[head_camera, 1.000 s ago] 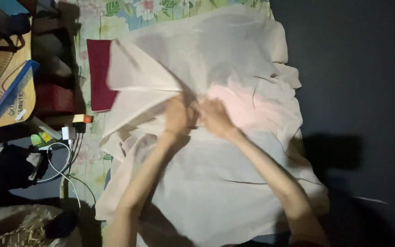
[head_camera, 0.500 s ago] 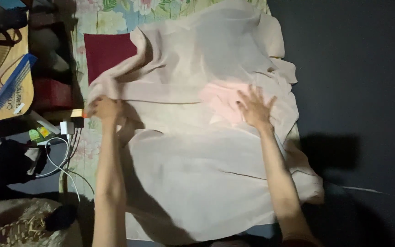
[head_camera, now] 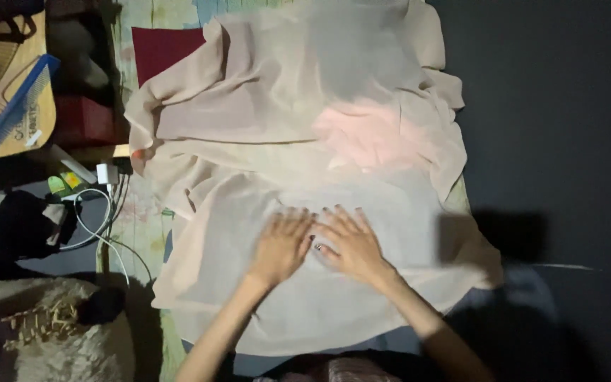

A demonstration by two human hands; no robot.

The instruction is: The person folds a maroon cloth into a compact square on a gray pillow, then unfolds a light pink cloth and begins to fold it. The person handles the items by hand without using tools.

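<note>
A large sheer cream cloth (head_camera: 298, 141) lies spread over a floral sheet (head_camera: 132, 233). A pink patch (head_camera: 365, 131) shows through it at the right of middle. My left hand (head_camera: 282, 245) and my right hand (head_camera: 350, 244) rest flat, side by side, on the near half of the cloth, fingers spread and pointing away from me. Neither hand grips anything. A dark red cloth (head_camera: 160, 51) peeks out from under the far left corner.
At the left lie a blue comb (head_camera: 14, 107) on a woven tan board, a white charger (head_camera: 106, 174) with its cable, a black garment (head_camera: 19, 230) and a fuzzy beige item (head_camera: 51, 332). The right side is a dark surface (head_camera: 567, 141).
Both hands have come back from the cloth's left edge and pink patch to its near middle and now lie flat together. The cloth's left side lies flatter.
</note>
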